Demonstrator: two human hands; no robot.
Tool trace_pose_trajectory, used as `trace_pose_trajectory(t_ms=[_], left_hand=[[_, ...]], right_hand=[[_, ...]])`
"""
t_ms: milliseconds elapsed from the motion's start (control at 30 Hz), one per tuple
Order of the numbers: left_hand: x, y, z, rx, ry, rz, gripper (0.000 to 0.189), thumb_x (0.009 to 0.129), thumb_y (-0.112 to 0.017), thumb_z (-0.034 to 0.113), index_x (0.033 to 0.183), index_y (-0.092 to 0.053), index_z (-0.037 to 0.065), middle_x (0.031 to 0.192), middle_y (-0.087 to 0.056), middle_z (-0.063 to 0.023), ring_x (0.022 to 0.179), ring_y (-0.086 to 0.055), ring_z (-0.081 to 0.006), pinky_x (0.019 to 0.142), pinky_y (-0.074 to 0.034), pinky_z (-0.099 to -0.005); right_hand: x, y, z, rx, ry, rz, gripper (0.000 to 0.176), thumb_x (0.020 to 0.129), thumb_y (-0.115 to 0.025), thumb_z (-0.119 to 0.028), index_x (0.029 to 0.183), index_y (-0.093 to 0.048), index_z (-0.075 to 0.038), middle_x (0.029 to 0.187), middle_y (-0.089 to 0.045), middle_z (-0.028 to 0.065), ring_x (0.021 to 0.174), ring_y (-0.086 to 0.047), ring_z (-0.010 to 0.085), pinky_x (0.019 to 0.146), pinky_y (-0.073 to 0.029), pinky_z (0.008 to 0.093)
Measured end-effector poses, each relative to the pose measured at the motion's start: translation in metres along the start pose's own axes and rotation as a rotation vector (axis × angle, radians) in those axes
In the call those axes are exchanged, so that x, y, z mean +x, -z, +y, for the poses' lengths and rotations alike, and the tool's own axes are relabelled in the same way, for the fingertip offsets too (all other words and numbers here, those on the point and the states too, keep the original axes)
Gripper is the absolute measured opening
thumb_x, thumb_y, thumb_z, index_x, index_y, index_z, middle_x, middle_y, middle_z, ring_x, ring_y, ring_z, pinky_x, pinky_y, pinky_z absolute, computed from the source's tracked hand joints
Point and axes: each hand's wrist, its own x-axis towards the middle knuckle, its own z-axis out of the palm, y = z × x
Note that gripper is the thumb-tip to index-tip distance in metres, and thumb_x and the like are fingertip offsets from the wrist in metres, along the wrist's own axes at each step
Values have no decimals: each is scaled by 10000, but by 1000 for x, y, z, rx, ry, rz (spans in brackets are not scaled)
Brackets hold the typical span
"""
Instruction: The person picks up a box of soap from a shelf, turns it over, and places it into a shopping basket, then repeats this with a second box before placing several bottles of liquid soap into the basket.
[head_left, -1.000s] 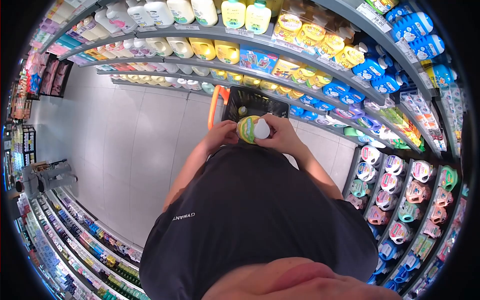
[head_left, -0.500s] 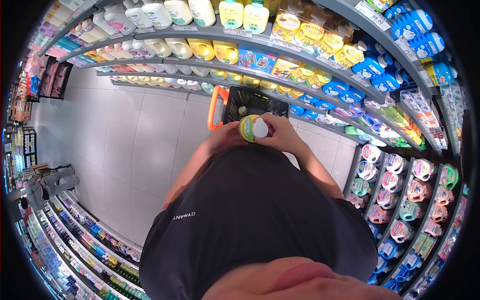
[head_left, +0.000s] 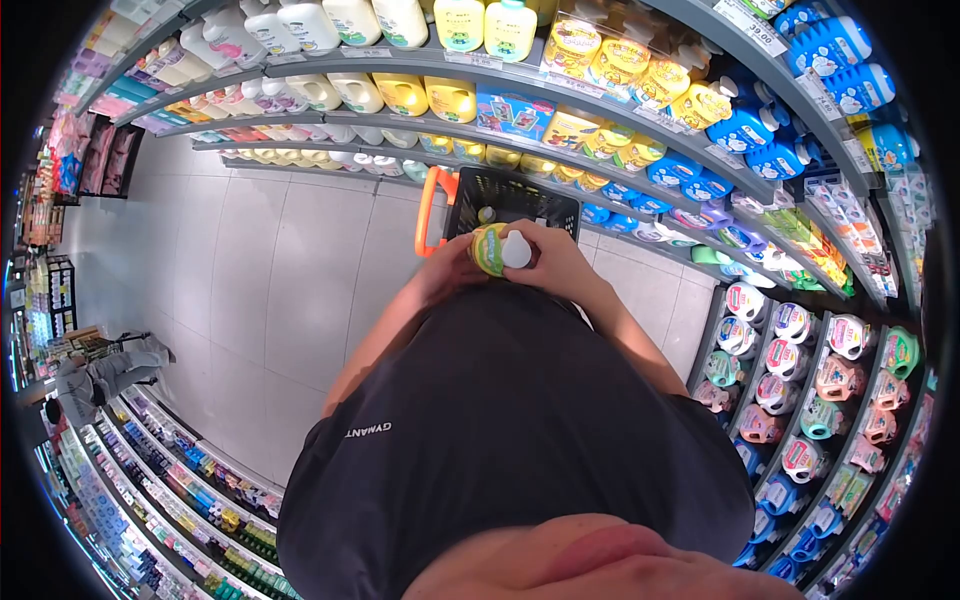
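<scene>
A yellow-green bottle (head_left: 489,250) with a white cap is held between both hands close to my chest. My left hand (head_left: 452,266) is closed around its left side, fingers partly hidden behind it. On the other side, my right hand (head_left: 552,259) grips the bottle near its white cap (head_left: 516,250). Just beyond the hands stands a black shopping basket (head_left: 512,188) with an orange handle (head_left: 425,213). A small round-topped item (head_left: 486,214) lies inside the basket.
Shelves (head_left: 400,127) of yellow, white and blue bottles curve across the front. To the right is a rack of jugs (head_left: 783,357) with handles. Another person (head_left: 110,375) is by the shelves at the left. Pale floor tiles (head_left: 230,300) lie between.
The bottle has turned and tilted slightly in my hands, so more of its label shows. The person at the left has shifted a little to the right.
</scene>
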Motion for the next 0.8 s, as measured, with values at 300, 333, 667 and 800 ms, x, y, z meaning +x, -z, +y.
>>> trace_pose_trajectory(t_ms=[300, 333, 667, 800], left_hand=[[-1, -3, 2, -5, -29, -15, 526, 1097, -379, 447, 1411, -558, 65, 1329, -649, -128, 1206, -619, -249, 1065, -460, -411], [-1, -3, 2, -1, -28, -16, 521, 1097, -379, 445, 1405, -562, 65, 1317, -656, -123, 1195, -623, -242, 1055, -465, -404], [-4, -1, -2, 3, -42, -7, 460, 1094, -400, 427, 1339, -604, 96, 1206, -702, -70, 1086, -655, -189, 980, -497, -376], [-4, -1, -3, -15, -38, -13, 461, 1097, -389, 424, 1342, -602, 98, 1197, -707, -60, 1087, -655, -180, 979, -498, -371]], right_hand=[[3, -2, 0, -34, -7, 28, 472, 767, -842, -152, 1173, -613, -83, 921, -689, 66, 810, -666, 154, 744, -528, 311], [3, -2, 1, -36, -7, 29, 473, 768, -843, -154, 1175, -613, -83, 913, -687, 62, 806, -662, 149, 739, -527, 308], [1, 0, -5, -16, -18, -5, 470, 784, -846, -167, 1189, -625, -79, 920, -668, 26, 777, -603, 103, 699, -497, 276], [1, -1, -4, -15, -25, -21, 476, 789, -852, -172, 1202, -637, -72, 941, -675, 22, 793, -607, 101, 713, -498, 273]])
